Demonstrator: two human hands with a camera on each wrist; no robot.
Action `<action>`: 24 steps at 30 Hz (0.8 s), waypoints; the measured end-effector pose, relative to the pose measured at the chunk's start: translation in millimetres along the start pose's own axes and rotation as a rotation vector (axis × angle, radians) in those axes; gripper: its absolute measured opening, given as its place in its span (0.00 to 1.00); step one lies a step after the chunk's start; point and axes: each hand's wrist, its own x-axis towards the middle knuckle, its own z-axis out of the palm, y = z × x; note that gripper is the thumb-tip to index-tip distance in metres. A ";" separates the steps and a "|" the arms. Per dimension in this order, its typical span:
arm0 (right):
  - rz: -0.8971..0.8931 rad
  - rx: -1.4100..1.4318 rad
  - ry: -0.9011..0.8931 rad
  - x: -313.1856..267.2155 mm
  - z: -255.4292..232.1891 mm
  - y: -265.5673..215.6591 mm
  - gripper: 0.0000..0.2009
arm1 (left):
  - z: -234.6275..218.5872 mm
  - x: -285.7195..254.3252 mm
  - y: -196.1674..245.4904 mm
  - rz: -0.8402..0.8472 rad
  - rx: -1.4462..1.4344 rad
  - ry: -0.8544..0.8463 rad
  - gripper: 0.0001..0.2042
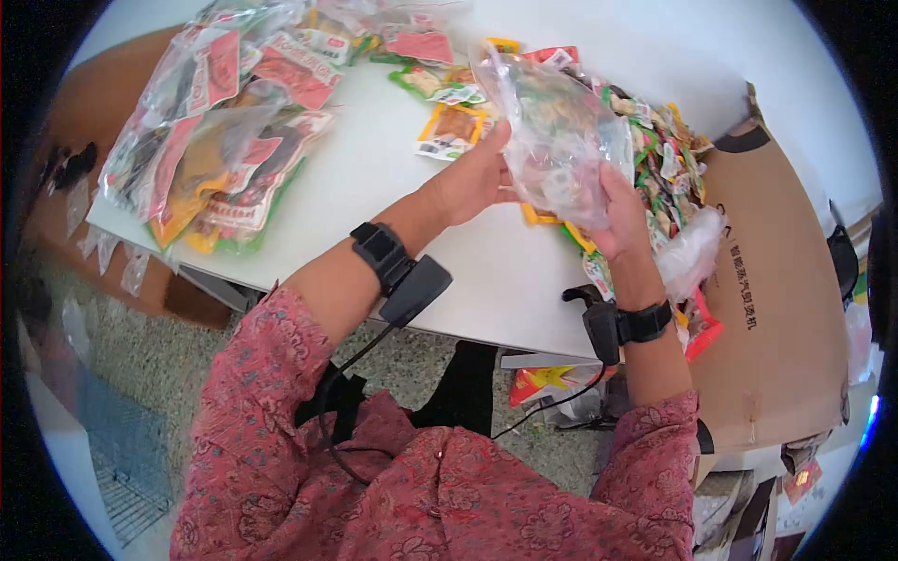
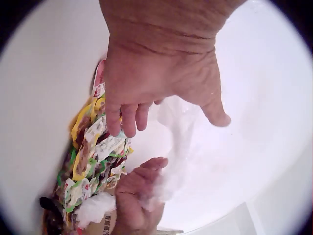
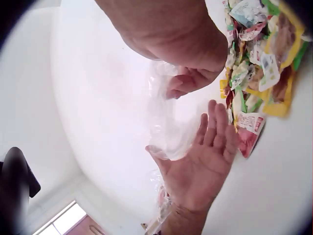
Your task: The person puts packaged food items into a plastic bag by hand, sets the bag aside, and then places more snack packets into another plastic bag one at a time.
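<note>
A clear plastic bag (image 1: pixel 557 140) is held up over the table between both hands, crumpled and see-through. My right hand (image 1: pixel 622 210) grips its lower right side; in the left wrist view the fingers of that right hand (image 2: pixel 139 191) curl round the thin film. At the bag's left edge is my left hand (image 1: pixel 472 178), partly behind the film in the head view. The right wrist view shows this left hand (image 3: pixel 198 166) with fingers straight and thumb spread, the bag (image 3: pixel 166 122) lying against it. Behind the bag lies a heap of small snack packets (image 1: pixel 669 159).
Filled clear bags of packets (image 1: pixel 234 140) lie on the left of the white table (image 1: pixel 360 178). A few loose packets (image 1: pixel 454 126) sit near the middle. At the right stand a cardboard box (image 1: pixel 776 280) and a crumpled clear bag (image 1: pixel 692 248). Cables hang from both wrist cameras.
</note>
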 end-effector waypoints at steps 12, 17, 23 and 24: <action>-0.167 -0.049 0.351 -43.7 -24.8 32.7 0.09 | -43.3 14.6 2.9 0.120 -0.025 0.329 0.13; -0.170 0.064 0.216 -76.8 -41.2 28.3 0.10 | -44.8 15.1 12.5 0.171 0.075 0.439 0.08; -0.171 -0.144 0.151 -121.2 -36.5 22.1 0.10 | -47.2 11.1 22.3 0.175 0.275 0.332 0.07; -0.176 -0.148 0.137 -124.6 -38.1 20.5 0.09 | -45.4 9.9 23.0 0.151 0.293 0.305 0.07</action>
